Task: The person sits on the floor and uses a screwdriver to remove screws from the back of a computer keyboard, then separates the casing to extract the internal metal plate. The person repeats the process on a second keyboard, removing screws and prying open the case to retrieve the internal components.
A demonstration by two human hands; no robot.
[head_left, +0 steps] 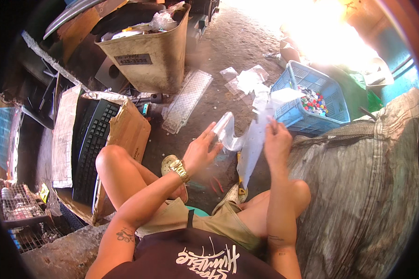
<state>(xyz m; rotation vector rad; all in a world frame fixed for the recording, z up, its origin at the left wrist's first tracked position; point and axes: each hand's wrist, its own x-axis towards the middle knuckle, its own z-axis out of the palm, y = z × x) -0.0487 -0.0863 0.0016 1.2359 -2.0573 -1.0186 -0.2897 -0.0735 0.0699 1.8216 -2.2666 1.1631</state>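
A thin whitish plastic sheet (pixel 250 151) is stretched between my two hands above the floor, in front of my bent knees. Its left part bends into a shiny, curled strip (pixel 225 131). My left hand (pixel 199 148), with a gold watch at the wrist, has its fingers closed on the edge of that strip. On the other side my right hand (pixel 278 142) pinches the upper part of the sheet, a little blurred by motion. The sheet's pointed lower end hangs near my right shoe. Just beyond my right hand stands a blue plastic crate (pixel 291 122) with many coloured bottle caps (pixel 314 102) in it.
White plastic scraps (pixel 251 81) and a clear ridged panel (pixel 187 101) lie on the floor ahead. Red-handled pliers (pixel 217 184) lie between my feet. At left are a cardboard box (pixel 129 132) holding black keyboards (pixel 92 144) and a tall bin (pixel 158 60). A large woven sack (pixel 358 181) fills the right.
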